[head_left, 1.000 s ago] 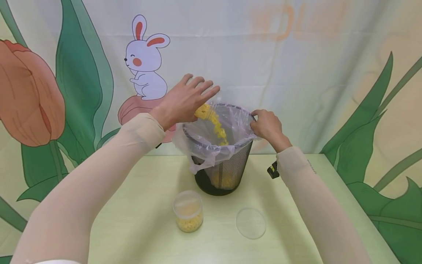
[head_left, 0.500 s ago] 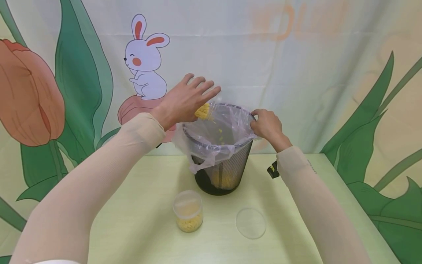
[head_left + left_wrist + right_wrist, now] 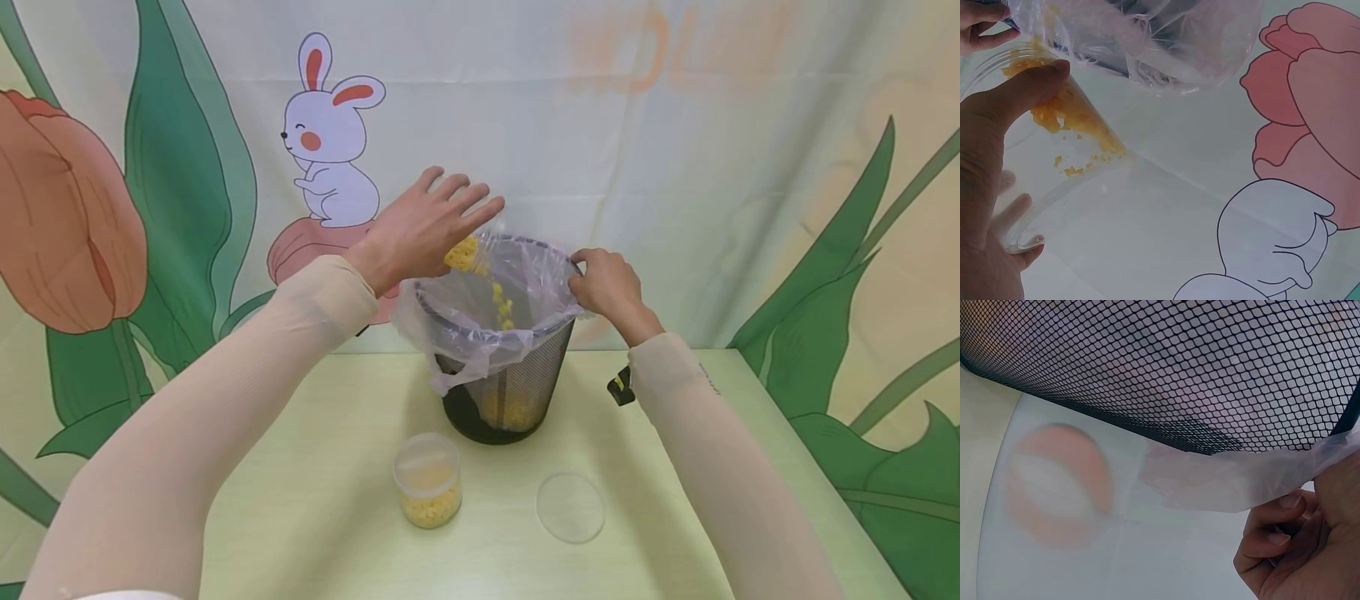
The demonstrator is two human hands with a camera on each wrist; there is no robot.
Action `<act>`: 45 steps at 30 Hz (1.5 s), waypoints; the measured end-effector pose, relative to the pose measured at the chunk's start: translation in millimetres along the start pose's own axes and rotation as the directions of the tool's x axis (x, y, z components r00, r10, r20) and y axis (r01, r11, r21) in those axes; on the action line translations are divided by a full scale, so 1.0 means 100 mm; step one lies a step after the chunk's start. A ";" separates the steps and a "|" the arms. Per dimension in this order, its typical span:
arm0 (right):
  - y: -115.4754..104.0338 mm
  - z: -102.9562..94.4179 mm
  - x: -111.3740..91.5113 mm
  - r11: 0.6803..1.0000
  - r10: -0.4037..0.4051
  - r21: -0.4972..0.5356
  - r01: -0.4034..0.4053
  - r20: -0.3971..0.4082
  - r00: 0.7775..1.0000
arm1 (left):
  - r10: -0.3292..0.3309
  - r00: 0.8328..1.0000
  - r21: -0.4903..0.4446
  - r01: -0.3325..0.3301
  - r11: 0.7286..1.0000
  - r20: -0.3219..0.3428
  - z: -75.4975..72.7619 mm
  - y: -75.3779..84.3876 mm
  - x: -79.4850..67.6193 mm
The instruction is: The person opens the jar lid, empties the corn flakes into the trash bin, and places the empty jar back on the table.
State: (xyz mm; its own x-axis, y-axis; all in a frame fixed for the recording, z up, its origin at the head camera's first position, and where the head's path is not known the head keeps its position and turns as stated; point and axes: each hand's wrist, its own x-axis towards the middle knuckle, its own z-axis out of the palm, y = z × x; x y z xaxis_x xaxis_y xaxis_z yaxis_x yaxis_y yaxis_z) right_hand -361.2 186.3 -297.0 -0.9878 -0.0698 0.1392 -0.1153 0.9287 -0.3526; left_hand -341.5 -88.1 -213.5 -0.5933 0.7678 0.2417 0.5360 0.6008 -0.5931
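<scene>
My left hand grips a clear jar, tipped over the left side of a black mesh wastebasket. Yellow crumbly bits fall from the jar's mouth into the basket, and more cling along its lower wall. A translucent pinkish bin liner is folded over the basket's rim. On the far right of that rim, my right hand holds the edge, with curled fingers against the liner in the right wrist view. Yellow bits show through the mesh near the basket's bottom.
A second clear jar, partly filled with yellow bits, stands on the table in front of the basket. To its right lies a round clear lid. A printed cloth hangs close behind the basket.
Yellow bits fall in a thick stream at first, thin out to a few, then fall in a small clump now. Both hands and the basket stay nearly in place.
</scene>
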 end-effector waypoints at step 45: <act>0.00 0.00 -0.03 1.000 0.003 0.018 -0.003 -0.005 1.000 | 0.048 0.998 0.028 -0.049 0.998 0.048 -0.04 -0.02 0.03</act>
State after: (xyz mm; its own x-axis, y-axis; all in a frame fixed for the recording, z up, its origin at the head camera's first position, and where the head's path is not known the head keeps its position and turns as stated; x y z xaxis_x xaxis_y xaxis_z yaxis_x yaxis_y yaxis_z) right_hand -358.7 186.3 -297.8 -0.9876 -0.0656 0.1424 -0.1145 0.9221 -0.3697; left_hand -341.5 -86.2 -208.7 -0.5949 0.7843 0.1760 0.5475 0.5557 -0.6256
